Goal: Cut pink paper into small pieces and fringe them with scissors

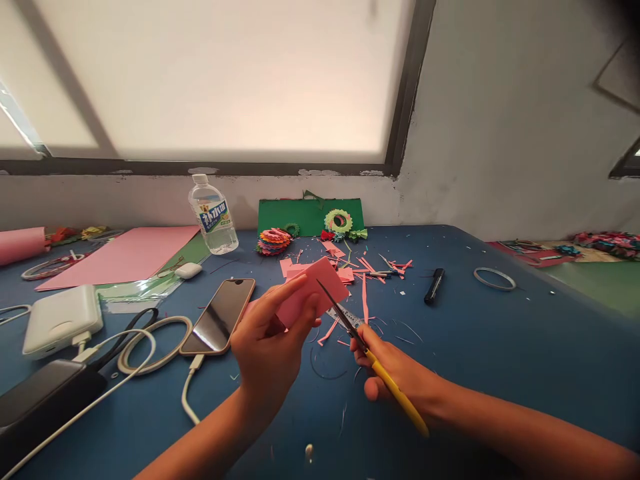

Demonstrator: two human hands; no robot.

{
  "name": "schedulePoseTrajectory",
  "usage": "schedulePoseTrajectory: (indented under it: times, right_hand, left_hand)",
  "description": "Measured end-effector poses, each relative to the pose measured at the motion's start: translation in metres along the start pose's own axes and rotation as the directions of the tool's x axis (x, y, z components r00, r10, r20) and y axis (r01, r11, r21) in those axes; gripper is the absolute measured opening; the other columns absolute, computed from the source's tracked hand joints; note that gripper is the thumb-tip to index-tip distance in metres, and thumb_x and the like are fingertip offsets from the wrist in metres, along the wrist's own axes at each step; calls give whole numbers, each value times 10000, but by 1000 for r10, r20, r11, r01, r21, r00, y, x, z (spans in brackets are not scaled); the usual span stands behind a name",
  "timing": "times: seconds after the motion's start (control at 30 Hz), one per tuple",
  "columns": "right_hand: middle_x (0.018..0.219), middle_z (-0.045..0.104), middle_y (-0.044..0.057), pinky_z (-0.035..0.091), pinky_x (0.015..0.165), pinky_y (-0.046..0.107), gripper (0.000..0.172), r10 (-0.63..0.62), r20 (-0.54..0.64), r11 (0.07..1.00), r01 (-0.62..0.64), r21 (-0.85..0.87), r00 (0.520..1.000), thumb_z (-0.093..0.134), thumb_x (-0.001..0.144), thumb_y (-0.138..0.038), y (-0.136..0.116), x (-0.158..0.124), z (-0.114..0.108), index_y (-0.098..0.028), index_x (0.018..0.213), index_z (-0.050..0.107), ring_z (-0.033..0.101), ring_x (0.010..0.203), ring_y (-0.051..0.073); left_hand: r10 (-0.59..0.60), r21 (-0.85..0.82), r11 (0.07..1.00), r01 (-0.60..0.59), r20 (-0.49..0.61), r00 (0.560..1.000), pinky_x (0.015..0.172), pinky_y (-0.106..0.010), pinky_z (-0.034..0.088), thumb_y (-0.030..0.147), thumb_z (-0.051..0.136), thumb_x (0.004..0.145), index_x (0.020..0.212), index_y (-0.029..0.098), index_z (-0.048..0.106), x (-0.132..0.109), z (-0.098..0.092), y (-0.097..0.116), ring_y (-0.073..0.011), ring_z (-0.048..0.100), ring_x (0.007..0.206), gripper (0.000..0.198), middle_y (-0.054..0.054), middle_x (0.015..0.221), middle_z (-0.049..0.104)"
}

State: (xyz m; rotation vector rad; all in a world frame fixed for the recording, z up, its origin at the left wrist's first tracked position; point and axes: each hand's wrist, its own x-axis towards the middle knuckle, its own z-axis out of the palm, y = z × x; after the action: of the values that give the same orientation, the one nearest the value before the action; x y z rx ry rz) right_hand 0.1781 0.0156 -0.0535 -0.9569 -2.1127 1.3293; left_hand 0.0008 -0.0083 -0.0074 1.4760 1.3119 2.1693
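A small pink sheet of paper (327,280) is pinched between the thumb and fingers of my left hand (273,333), raised above the table. My right hand (390,367) grips a pair of scissors (397,393) with yellow handles. Their dark blades point up and left, with the tip over or against the paper's lower right part; I cannot tell whether they are cutting into it. Behind my hands lie pink paper scraps (365,300) and narrow strips. A clear ruler (345,312) shows partly beneath the blades.
On the left are a phone (220,320) with a cable, a white power bank (63,320) and a large pink sheet (125,253). A water bottle (215,220) stands near the wall. Folded paper pieces (274,241) sit by a green board (310,210). A black cutter (435,287) lies right.
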Motion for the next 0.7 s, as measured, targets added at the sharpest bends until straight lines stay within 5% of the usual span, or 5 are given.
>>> schedulePoseTrajectory:
  times: [0.33,0.7]
  right_hand:
    - [864,477,23,418,706,312,665,16,9,1000,-16,-2,1000,561,566,-694,1,0,0,-218,1001,400,444,775,172]
    - [809,465,1,407,662,280,610,35,7,997,-34,-64,999,574,602,-654,-2,0,1,-213,977,383,417,706,139]
  left_hand:
    - [-55,-157,986,62,47,997,458,-214,591,155,673,655,715,162,658,1,0,5,-76,578,538,62,18,765,612]
    - [-77,-171,982,85,49,996,450,-208,595,134,675,652,740,174,669,1,3,7,-79,589,562,97,22,780,625]
